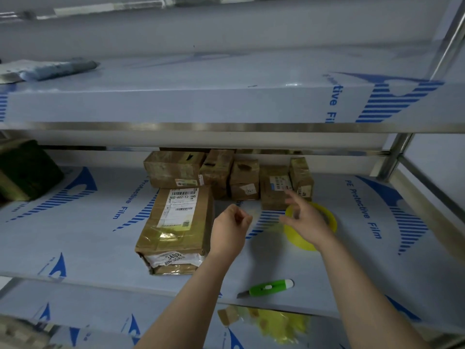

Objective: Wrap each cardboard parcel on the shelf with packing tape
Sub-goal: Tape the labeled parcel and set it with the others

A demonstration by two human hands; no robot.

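Cardboard parcel (pixel 176 222), labelled and partly taped, lies flat on the middle shelf (pixel 100 243) just left of the person's left hand (pixel 230 224), whose fingers are curled in, though whether they pinch a tape end cannot be told; the right hand (pixel 305 222), fingers spread apart, hovers at the yellow tape roll (pixel 300 239), with smaller parcels (pixel 245 180) lined up behind and a green utility knife (pixel 270 287) near the front edge. Any loose tape could fold and stick to itself, and a stray forearm might knock the knife off
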